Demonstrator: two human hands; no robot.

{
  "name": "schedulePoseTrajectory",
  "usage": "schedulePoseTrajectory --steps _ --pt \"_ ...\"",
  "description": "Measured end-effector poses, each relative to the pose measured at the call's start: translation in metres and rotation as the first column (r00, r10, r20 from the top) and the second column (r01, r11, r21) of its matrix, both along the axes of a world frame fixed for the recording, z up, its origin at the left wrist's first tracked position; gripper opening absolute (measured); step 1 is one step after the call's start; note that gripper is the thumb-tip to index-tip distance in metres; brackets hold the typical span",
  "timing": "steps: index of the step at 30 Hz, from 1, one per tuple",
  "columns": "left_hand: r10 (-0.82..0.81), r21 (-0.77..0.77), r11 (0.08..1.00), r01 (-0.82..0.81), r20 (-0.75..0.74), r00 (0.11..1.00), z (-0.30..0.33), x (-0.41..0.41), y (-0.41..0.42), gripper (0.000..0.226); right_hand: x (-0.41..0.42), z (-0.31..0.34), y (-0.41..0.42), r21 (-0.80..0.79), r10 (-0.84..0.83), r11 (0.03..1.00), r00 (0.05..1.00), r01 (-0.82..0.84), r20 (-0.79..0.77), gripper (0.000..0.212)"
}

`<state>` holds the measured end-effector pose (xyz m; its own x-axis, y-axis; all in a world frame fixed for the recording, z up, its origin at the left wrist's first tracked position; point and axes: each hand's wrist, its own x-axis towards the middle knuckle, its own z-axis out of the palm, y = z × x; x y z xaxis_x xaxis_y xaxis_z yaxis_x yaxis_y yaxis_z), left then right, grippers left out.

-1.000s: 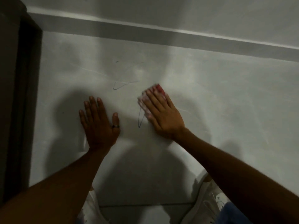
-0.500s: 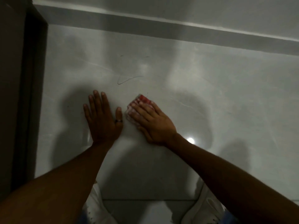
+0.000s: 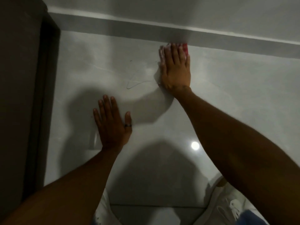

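Pressing flat, unclenched: our right hand (image 3: pixel 176 70) pins the cloth (image 3: pixel 185 49) on the floor (image 3: pixel 235 98), left hand (image 3: pixel 112 125) braces palm-down; looks soft, light, so we load its middle.

pink-and-white cloth (image 3: pixel 185 49): mostly hidden under right hand (image 3: pixel 176 70), edges motion-blurred | white shoes (image 3: pixel 233 207): cut by bottom edge | forearms: cut by frame

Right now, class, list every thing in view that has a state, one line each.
right hand: flat, straight fingers pressing the cloth.
red and white cloth: crumpled under the right hand, beside the skirting board.
left hand: flat on the floor tile, holding nothing.
dark scribble: on the tile, apart from the cloth.
ring: worn on the left hand's thumb.
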<state>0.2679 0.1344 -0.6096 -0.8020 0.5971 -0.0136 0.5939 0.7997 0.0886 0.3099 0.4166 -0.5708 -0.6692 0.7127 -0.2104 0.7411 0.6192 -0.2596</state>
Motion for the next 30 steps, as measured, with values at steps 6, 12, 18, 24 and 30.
schedulePoseTrajectory --steps 6,12,18,24,30 --pt "-0.009 -0.007 1.0 0.009 -0.021 1.0 -0.002 0.0 -0.003 0.076 -0.04 0.006 -0.073 -0.016 0.293 0.956 0.956 -0.293 0.008 0.064" --pt "-0.037 -0.013 0.999 0.036 -0.09 0.995 -0.002 0.001 -0.005 0.069 -0.013 -0.003 -0.12 -0.016 0.518 0.855 0.855 -0.518 0.011 0.064" --pt "-0.046 -0.001 0.999 0.046 -0.042 0.998 -0.003 -0.002 -0.007 0.07 0.08 -0.012 -0.148 0.008 0.499 0.866 0.864 -0.5 -0.072 0.064" --pt "-0.037 -0.002 0.999 0.037 0.028 0.999 0.0 -0.004 -0.006 0.073 0.131 -0.021 -0.116 0.083 0.47 0.882 0.88 -0.464 -0.068 0.063" --pt "-0.019 0.001 1.0 0.019 0.023 1.0 0.004 -0.001 -0.003 0.072 0.104 -0.012 -0.049 0.096 0.25 0.964 0.968 -0.247 -0.022 0.061"
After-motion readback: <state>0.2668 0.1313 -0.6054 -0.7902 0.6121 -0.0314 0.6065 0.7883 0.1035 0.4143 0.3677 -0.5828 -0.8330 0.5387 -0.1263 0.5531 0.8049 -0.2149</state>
